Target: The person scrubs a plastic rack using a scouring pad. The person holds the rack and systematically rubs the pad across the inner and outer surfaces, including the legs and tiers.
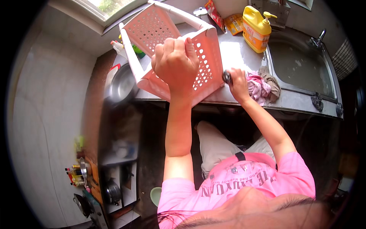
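Note:
A pink plastic storage rack point(206, 54) with perforated panels and white tube rails is tilted over the counter. My left hand point(175, 61) is curled in a fist at its upper edge, gripping the rack; the fingers hide the exact hold. Beside the rack's right panel, my right hand point(238, 84) holds a dark steel-wool scrubber point(226, 76). Just right of that hand lies a crumpled pink cloth point(258, 87), against a brown cloth point(271, 86).
A yellow pump bottle point(256, 31) stands beside the sink point(300, 65), which holds murky water under a faucet point(317, 41). To the left sits a metal pot point(123, 84). Dark scrubbers point(316, 101) rest on the front edge. Packets point(234, 24) lie at the back.

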Available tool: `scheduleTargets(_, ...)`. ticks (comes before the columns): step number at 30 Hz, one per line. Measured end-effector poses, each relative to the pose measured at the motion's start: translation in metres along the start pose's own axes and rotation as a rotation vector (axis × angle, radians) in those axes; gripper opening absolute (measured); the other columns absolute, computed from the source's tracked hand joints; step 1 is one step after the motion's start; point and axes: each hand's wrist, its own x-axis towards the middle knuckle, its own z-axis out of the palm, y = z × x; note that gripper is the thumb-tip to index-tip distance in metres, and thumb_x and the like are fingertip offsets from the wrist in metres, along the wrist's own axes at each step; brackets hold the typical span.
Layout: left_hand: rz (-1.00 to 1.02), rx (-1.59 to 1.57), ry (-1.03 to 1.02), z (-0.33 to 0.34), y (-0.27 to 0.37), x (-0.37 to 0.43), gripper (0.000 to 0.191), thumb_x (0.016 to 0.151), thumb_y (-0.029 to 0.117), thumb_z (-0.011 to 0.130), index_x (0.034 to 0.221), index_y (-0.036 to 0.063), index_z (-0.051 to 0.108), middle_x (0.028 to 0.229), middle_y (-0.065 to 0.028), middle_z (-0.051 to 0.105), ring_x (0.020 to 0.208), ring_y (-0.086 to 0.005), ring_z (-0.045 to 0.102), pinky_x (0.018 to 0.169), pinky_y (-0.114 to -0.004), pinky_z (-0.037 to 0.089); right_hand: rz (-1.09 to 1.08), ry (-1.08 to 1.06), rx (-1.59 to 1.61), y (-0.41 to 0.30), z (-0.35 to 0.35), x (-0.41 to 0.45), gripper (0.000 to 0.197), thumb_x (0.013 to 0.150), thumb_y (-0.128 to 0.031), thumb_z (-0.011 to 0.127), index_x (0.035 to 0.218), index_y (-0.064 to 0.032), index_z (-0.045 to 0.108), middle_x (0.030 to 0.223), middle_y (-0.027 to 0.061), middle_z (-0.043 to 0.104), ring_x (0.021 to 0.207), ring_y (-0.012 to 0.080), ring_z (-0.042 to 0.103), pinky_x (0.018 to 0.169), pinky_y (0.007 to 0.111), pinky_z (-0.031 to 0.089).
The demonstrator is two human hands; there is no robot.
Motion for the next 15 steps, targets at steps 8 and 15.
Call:
scheduleTargets(8,0.044,-0.019,-0.046,-0.006,0.001,0.002,0.021,0.081,0.028,0.066,0.073,0.0094,0.063,0.073,-0.0017,0.057,0.071,-0.0231,0.055,0.062,-0.038,0.043,0.016,-0.168,-0.273,0.025,0.016,-0.038,0.039,0.069,0.002,0.063,0.106,-0.0087,0.059,0.104,0.0121,0.053,0.100,0.0354,0.049,0.086,0.042,0.045)
scheduleTargets(15,0.174,0.045,-0.319,-0.018,-0.008,0.023,0.023,0.071,0.027,0.075,0.074,0.0085,0.062,0.079,-0.0050,0.059,0.081,-0.0247,0.057,0.069,-0.038,0.049,-0.336,-0.317,0.016,-0.006,0.018,-0.036,0.035,0.069,0.000,0.060,0.102,-0.0080,0.063,0.105,0.0074,0.058,0.097,0.0290,0.056,0.084,0.037,0.049)
